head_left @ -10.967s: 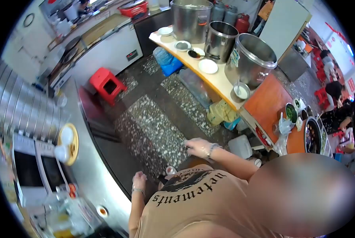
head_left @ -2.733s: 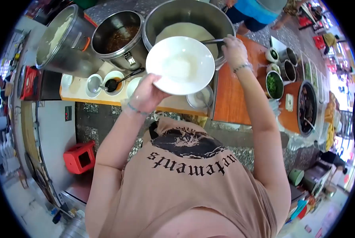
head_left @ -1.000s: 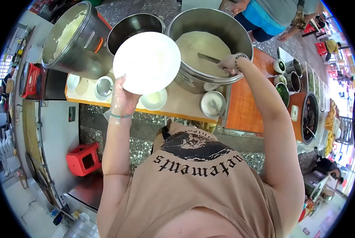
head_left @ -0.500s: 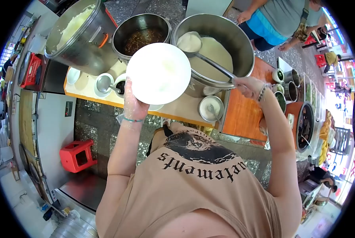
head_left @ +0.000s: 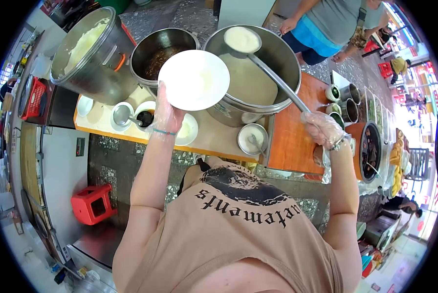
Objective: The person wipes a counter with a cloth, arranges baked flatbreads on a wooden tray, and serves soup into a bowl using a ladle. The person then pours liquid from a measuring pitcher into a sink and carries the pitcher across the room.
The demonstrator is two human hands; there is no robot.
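Observation:
A white bowl (head_left: 193,80) is gripped at its near left rim by my gloved left hand (head_left: 169,113), above the counter's far side. My gloved right hand (head_left: 324,129) is closed round the handle of a long metal ladle (head_left: 282,84). The ladle's head, full of pale, creamy food, is raised over the large steel pot (head_left: 290,66), to the right of the bowl. More of the pale food lies in that pot. Left of it, partly behind the bowl, stands a smaller pot of brown liquid (head_left: 161,61).
A tall steel pot (head_left: 101,78) stands at the left. Small bowls, including one with dark sauce (head_left: 144,117) and one with a spoon (head_left: 252,138), line the counter (head_left: 214,139). Seasoning containers (head_left: 350,110) are at the right. Another person (head_left: 321,29) stands beyond the large pot. A red stool (head_left: 94,204) is lower left.
The ladle, low in the large pot a second ago, has come up full over its far left rim. My right hand has drawn back to the right. The bowl stays in my left hand.

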